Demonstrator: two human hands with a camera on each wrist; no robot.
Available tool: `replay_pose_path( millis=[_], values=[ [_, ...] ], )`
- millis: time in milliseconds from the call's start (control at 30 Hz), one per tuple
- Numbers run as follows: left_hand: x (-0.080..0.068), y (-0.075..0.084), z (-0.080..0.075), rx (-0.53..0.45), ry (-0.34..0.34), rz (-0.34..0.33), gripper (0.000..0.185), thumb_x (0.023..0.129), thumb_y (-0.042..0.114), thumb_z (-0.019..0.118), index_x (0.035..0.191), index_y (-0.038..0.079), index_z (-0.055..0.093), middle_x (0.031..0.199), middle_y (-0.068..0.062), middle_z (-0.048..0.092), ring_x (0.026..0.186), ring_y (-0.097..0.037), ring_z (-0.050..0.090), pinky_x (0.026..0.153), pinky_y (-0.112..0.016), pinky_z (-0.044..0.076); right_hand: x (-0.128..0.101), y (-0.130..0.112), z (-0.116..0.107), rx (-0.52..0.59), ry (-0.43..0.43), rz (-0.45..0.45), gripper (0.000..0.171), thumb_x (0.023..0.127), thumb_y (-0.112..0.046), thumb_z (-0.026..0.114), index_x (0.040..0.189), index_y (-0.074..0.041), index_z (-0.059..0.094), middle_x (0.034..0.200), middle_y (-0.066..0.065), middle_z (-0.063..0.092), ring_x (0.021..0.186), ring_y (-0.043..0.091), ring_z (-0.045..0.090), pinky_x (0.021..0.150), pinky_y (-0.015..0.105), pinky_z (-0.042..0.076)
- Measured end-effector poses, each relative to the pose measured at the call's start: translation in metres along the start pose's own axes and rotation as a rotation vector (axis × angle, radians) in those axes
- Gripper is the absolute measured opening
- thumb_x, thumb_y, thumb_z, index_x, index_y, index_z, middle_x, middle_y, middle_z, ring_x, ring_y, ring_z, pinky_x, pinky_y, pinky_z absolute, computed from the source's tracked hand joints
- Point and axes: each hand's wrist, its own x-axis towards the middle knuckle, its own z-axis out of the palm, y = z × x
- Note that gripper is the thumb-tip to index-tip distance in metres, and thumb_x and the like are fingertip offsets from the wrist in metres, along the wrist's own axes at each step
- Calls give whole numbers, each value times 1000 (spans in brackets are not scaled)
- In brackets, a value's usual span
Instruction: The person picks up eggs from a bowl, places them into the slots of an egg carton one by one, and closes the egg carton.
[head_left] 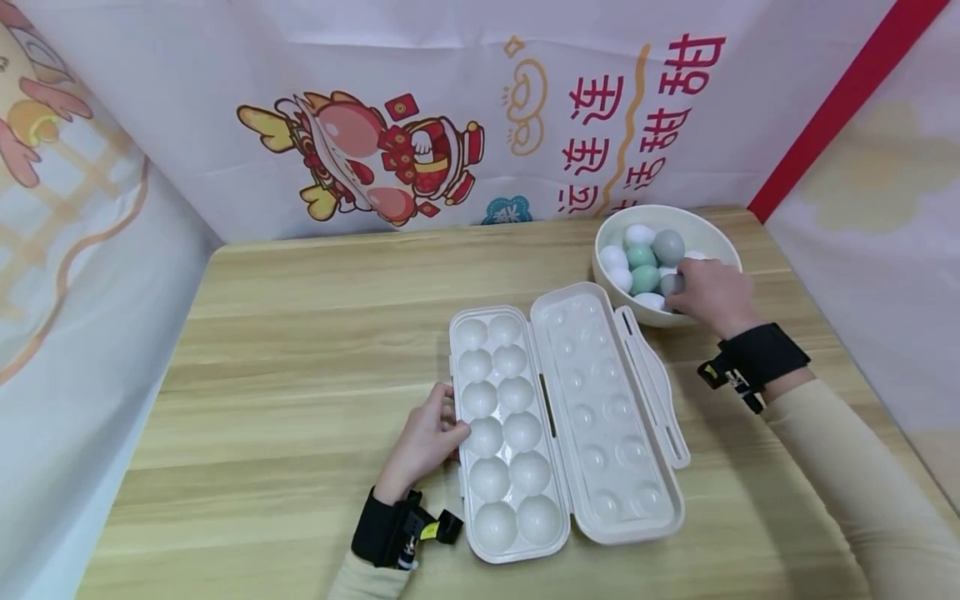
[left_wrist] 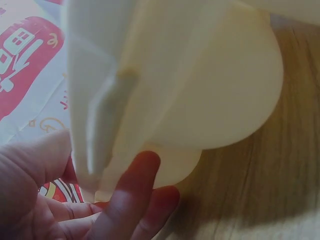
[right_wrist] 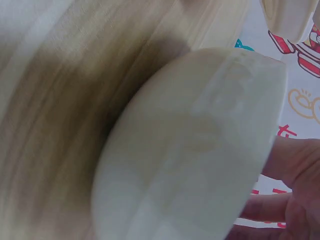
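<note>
Head view: Found a cream, round plastic bowl (head_left: 703, 230) at the far right of a wood-grain tabletop (head_left: 315, 350), holding white oval eggs (head_left: 639, 235), pale-green oval eggs (head_left: 644, 279) and grey oval eggs (head_left: 667, 247). Found a white, oblong plastic egg carton (head_left: 490, 477) nearer, hinged open, with dimpled white lid (head_left: 592, 392) laid back to the right, just beside the bowl. Counted twelve cups, none filled. Judged at an early stage: done, carton opened; left, all twelve cups unoccupied, with every visible egg in the bowl. Observed the right hand (head_left: 716, 292) inside the bowl's near-right rim, fingers curled closely about one grey egg, not lifted clear; cannot tell firmness of grip. Observed the left hand (head_left: 427, 442) pinching the carton's left edge, thumb on the rim, fingers bent below. Read 连连 and 甜甜 in red characters, set sideways on white printed cloth (head_left: 442, 62); could not read the others with certainty, nor the mark on a small teal badge (head_left: 507, 210). Found no legible brand on carton, bowl or black fabric wrist straps (head_left: 772, 358).

Left wrist view: Confirmed bent fingers at the carton edge, beside rounded cup undersides. Noted white lettering on a red-pink patch (left_wrist: 27, 60), cut off and unreadable.

Right wrist view: Noted the bowl's smooth outer wall, unlabelled, with thumb and fingers partly behind the rim. Cannot see the egg here. Noted only fragments of red characters on the cloth.
</note>
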Motion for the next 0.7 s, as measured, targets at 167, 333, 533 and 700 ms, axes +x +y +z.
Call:
replay_pose_path(
  millis=[167,333,533,700],
  values=[
    [-2,-1,0,-18,2,9,36,83,-4,56,116,-1,43,90,-15,68,73,-22,67,53,-34,56,11,-3,-9,-62,-96,-45,25,77,-23,73,79,-2,59,68,11,52,66,30,47,52,38,36],
    [-3,-1,0,-19,2,5,36,84,-5,56,117,-1,43,92,-16,68,74,-22,67,53,-34,56,26,-3,-19,-99,-259,-113,34,79,-25,74,95,2,63,78,13,56,76,32,49,64,43,40],
    [-1,-1,-1,-31,-20,8,35,85,-4,55,118,-1,43,95,-17,68,74,-23,67,53,-34,56,39,-3,-25,-142,-425,-157,42,82,-19,70,116,3,59,94,17,58,83,33,50,74,49,44],
    [-2,3,0,-52,-20,11,36,86,-6,56,120,-3,42,94,-21,67,76,-29,67,53,-37,56,44,-4,-30,-155,-493,-209,37,83,-12,64,117,1,58,97,18,57,85,33,50,76,50,46]
  ],
)
